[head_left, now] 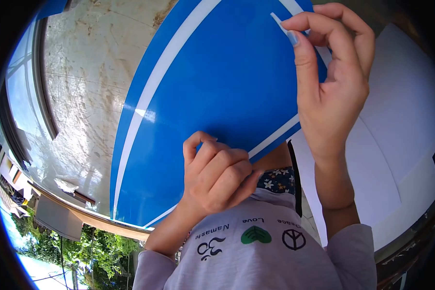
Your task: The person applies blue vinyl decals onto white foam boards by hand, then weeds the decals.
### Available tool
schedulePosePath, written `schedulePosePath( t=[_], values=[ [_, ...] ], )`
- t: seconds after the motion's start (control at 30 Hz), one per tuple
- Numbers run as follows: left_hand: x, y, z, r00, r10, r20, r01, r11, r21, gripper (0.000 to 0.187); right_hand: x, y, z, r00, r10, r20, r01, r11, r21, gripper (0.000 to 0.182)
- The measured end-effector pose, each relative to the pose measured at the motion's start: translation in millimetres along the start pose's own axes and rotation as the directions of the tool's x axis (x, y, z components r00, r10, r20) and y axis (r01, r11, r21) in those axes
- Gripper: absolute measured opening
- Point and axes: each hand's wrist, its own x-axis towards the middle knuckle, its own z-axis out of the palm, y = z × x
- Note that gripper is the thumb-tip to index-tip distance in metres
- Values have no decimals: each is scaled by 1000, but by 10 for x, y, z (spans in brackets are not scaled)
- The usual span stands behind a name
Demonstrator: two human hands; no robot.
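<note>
A glossy blue panel [217, 77] with white stripes lies in front of me. Over its upper right part, my right hand [336, 72] pinches a thin, pointed white strip [277, 21] between thumb and forefinger; the other fingers are curled. The strip's far end points up and left above the blue surface. My left hand [217, 174] is at the panel's near edge, fingers curled inward with the knuckles up. Whatever those fingers hold, if anything, is hidden beneath them.
The panel rests on a worn, stained pale tabletop [82, 87]. Large white sheets [372, 159] spread out on the right. A crumpled white scrap [66, 184] sits near the table's left edge, with green plants [101, 249] beyond it.
</note>
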Motion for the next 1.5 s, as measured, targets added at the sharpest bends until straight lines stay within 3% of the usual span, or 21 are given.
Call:
schedulePosePath(
  t=[0.1,0.3,0.4,0.57,0.8,0.87,1.1,1.3,1.43,1.5],
  values=[
    [-53,11,85,1000,4,7,-4,999,-37,27,27,-31,68,999,-22,-45,25,997,77,14],
    [-88,-45,180,999,28,-20,-28,1000,-6,29,55,-76,89,994,102,28,-88,948,-307,14],
    [-78,-42,208,998,40,-38,-40,999,4,28,40,-57,172,993,-53,-107,23,965,-262,14],
    [-84,-42,225,998,34,-56,-34,999,-2,27,-7,14,136,989,39,-143,-77,961,-266,13],
    [-88,-47,226,998,38,-52,-38,999,12,27,-30,50,162,989,-10,-149,-33,959,-283,13],
    [-87,-51,228,998,38,-55,-37,999,15,27,-37,63,171,959,98,-266,-114,992,-46,14],
    [-96,-46,226,999,31,-41,-30,999,31,27,-38,31,143,990,-11,-141,-24,969,-244,15],
    [-98,-49,228,999,29,-39,-28,999,41,26,2,-2,196,986,-35,-164,-24,938,-345,12],
    [-98,-46,236,999,28,-39,-26,999,45,25,14,-21,200,987,-15,-162,-46,931,-362,11],
    [-101,-47,238,999,26,-43,-24,998,54,25,49,-65,198,982,87,-169,-136,942,-306,9]
  ],
)
